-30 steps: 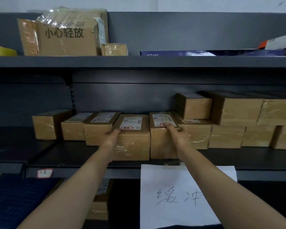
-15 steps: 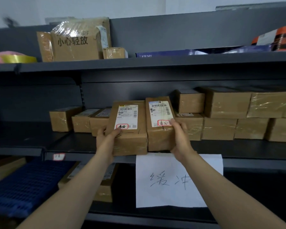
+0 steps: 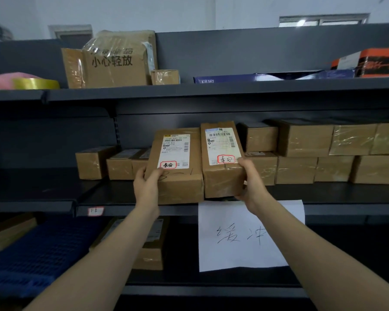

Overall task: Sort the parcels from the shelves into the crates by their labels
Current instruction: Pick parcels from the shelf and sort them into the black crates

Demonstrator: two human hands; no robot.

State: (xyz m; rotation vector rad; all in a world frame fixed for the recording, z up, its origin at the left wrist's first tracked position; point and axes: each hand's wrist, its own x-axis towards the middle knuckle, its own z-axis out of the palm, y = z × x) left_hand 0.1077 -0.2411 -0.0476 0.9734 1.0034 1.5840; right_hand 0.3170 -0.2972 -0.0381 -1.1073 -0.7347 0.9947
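Note:
Two brown cardboard parcels are tilted up side by side at the front of the middle shelf (image 3: 323,193), white labels facing me. My left hand (image 3: 147,184) grips the left parcel (image 3: 177,182) at its lower left corner, thumb on the label's red-circled mark. My right hand (image 3: 250,180) grips the right parcel (image 3: 220,180) at its lower right corner, thumb beside a similar red-circled mark. The parcels touch each other.
More taped brown parcels (image 3: 301,153) are stacked behind and to the right, others (image 3: 112,162) to the left. A white handwritten paper sign (image 3: 245,234) hangs from the shelf edge. A blue crate (image 3: 32,257) sits lower left. Bigger boxes (image 3: 112,61) stand on the top shelf.
Both parcels went from lying flat on the shelf to lifted and tipped up with labels facing me. My hands hold them throughout. The view moved closer.

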